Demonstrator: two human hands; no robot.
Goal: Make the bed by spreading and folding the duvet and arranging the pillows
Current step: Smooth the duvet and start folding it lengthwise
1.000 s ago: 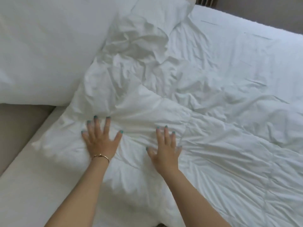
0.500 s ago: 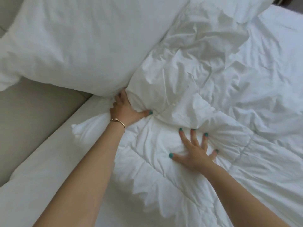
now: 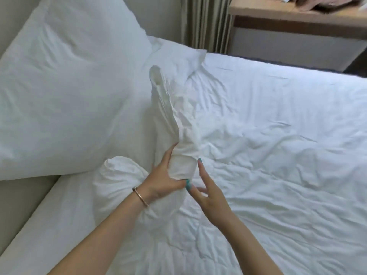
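Left fingers: curled round a bunched ridge of the duvet [image 3: 258, 135], thumb tip pinching the fold from the near side.
Left hand [image 3: 164, 176]: grips that ridge where it rises off the bed; thin bracelet [image 3: 141, 196] on the wrist.
Right fingers: straight and slightly spread, index tip beside the gripped fold; contact with the cloth looks likely, can't confirm.
Right hand [image 3: 208, 192]: just right of the left hand, holding nothing.
Duvet: white, creased, spread over the right and near bed; gathered ridge runs from the left hand toward the far pillow [image 3: 174, 54].
Big pillow [image 3: 65, 92]: far left, propped against the headboard [image 3: 17, 203].
Desk [image 3: 297, 18]: far right, beyond the bed.
Curtain [image 3: 204, 22]: left of the desk.
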